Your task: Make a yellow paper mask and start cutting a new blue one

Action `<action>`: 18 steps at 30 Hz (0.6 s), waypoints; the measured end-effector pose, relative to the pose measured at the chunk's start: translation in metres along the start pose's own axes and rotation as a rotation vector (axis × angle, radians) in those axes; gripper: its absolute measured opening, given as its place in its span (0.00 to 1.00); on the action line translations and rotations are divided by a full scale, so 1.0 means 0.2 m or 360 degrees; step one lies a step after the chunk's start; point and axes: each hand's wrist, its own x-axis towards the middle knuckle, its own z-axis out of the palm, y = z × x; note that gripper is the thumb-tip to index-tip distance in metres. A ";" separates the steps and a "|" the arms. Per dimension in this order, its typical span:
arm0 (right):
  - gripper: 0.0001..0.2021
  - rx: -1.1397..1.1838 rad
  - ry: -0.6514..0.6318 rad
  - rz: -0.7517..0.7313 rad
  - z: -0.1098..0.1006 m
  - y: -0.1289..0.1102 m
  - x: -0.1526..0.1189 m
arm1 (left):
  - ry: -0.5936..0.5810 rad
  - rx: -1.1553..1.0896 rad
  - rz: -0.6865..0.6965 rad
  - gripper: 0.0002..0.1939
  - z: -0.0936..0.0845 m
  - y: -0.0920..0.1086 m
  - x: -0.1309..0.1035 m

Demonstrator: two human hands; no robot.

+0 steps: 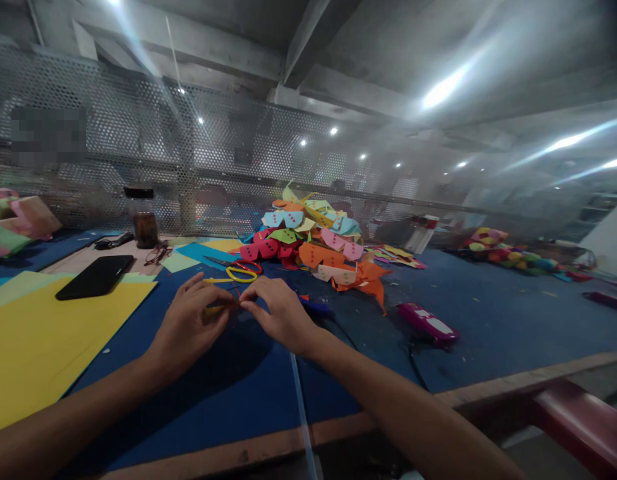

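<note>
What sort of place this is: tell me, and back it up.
Probably a paper-craft workshop: a heap of cut, coloured paper pieces, scissors and a large yellow sheet lie on a blue-topped worktable.

We are seeing a blue table [483, 320] with a brown front edge. Over it, a tiny piece [239, 304] is looking reddish. By the left edge, a plain yellow sheet [63, 350] is carrying a black phone [96, 277]. Toward the back edge, orange, pink, pale-blue and yellow paper pieces [321, 254] are showing rows of dots, beside yellow and red scissors handles [252, 274]. Nearer the front edge, a magenta device [427, 325] is bearing white patches.
</note>
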 end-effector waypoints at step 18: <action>0.02 0.0003 0.0008 -0.0020 0.01 0.02 0.00 | -0.0017 0.0023 0.0050 0.06 0.01 -0.01 -0.01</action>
